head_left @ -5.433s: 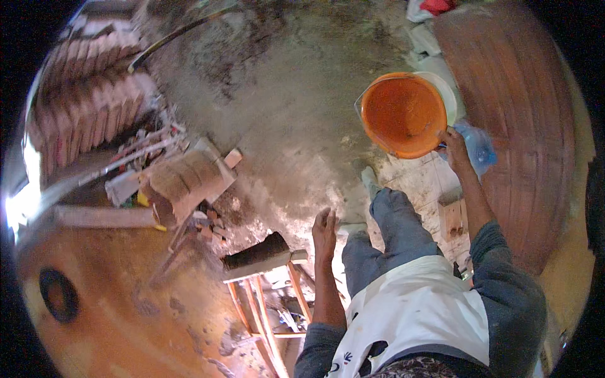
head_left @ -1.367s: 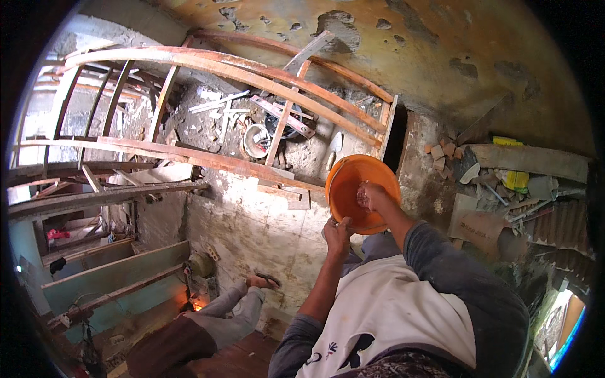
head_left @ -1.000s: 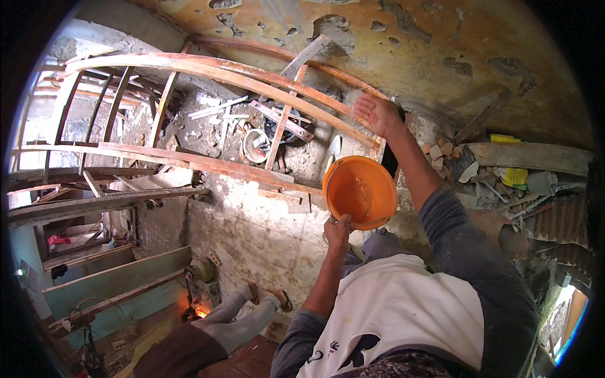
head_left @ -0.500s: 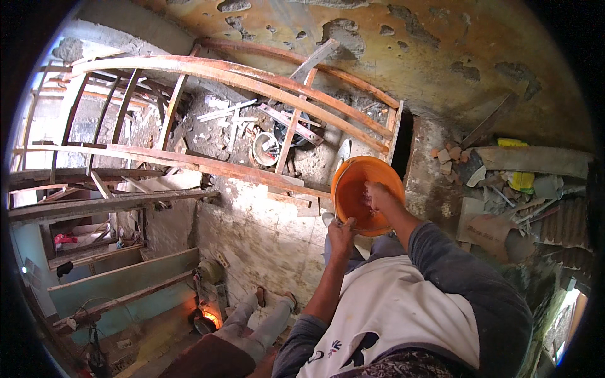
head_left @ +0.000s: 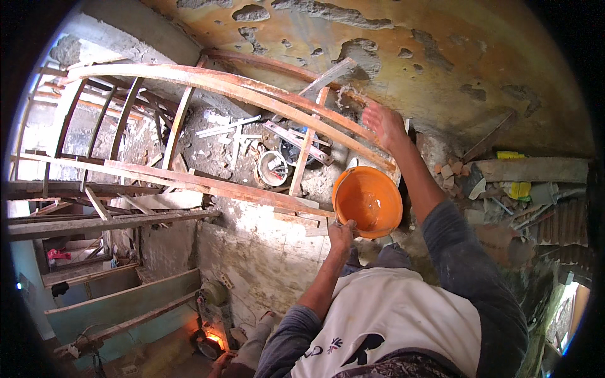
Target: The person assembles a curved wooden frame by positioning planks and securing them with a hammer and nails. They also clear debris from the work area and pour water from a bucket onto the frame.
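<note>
My left hand (head_left: 342, 234) is closed on the near-left rim of an orange plastic bucket (head_left: 348, 196). The bucket is tilted so that its inside faces me, and a little shiny liquid (head_left: 373, 205) shows at the bottom. Beyond the bucket, my right hand (head_left: 384, 125) reaches up toward the worn yellow wall (head_left: 435, 88), its fingers stretched out and holding nothing. A thin splash of liquid (head_left: 353, 94) hangs in the air just past the fingertips, in front of the wall.
A long wooden frame (head_left: 239, 85) with crosspieces runs ahead and left. Behind it lie a white bucket (head_left: 272, 167), a spirit level (head_left: 296, 142) and rubble. Broken bricks and debris (head_left: 454, 170) are piled at right. Another person's leg (head_left: 255, 343) shows at lower left, near an orange glow (head_left: 215, 337).
My right hand has come out of the bucket and swung up and forward to the wall, with liquid flying off it. My left hand keeps hold of the bucket.
</note>
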A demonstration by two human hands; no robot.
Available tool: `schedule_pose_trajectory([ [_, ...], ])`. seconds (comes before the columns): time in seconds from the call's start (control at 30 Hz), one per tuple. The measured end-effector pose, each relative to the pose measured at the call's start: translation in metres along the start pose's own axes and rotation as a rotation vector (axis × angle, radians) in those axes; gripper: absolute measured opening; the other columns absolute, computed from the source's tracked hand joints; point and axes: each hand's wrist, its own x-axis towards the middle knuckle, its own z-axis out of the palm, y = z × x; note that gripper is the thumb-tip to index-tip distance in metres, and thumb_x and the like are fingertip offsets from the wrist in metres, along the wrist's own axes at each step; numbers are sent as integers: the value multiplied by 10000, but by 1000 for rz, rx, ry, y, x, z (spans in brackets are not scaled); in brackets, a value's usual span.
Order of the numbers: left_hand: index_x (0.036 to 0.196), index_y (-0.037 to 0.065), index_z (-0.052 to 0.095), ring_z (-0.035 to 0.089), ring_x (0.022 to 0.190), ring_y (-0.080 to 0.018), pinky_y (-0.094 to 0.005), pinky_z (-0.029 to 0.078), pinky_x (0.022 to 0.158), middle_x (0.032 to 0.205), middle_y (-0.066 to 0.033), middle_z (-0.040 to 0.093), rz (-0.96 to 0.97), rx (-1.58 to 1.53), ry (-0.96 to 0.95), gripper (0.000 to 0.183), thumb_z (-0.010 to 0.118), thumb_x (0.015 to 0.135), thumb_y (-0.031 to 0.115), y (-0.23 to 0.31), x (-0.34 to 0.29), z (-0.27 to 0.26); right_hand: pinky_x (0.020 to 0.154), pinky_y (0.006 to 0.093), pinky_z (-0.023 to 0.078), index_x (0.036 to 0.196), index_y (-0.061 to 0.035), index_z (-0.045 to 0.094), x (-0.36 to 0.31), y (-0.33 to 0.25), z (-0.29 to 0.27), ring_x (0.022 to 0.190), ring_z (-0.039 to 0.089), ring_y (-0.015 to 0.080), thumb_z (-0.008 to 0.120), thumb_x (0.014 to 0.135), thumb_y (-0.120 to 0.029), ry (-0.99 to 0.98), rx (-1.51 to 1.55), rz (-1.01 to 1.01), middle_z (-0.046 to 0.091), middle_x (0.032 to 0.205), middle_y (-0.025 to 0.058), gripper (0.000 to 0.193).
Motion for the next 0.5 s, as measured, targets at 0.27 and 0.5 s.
schedule_pose_trajectory([
  [0.27, 1227, -14, 637, 707, 781, -189, -339, 605, 699, 1031, -110, 729, 3, 103, -140, 306, 648, 921, -12, 29, 18, -53, 594, 373, 519, 918, -51, 633, -108, 192, -86, 664, 615, 221, 575, 1009, -261, 228, -402, 692, 632, 785, 65, 236],
  [0.5, 1146, -5, 671, 706, 733, -192, -339, 601, 657, 968, -98, 731, 80, 65, -109, 241, 646, 906, -3, 32, 29, -64, 698, 412, 583, 940, -32, 655, -79, 221, -88, 770, 682, 274, 570, 1041, -270, 269, 213, 728, 707, 873, 117, 272],
])
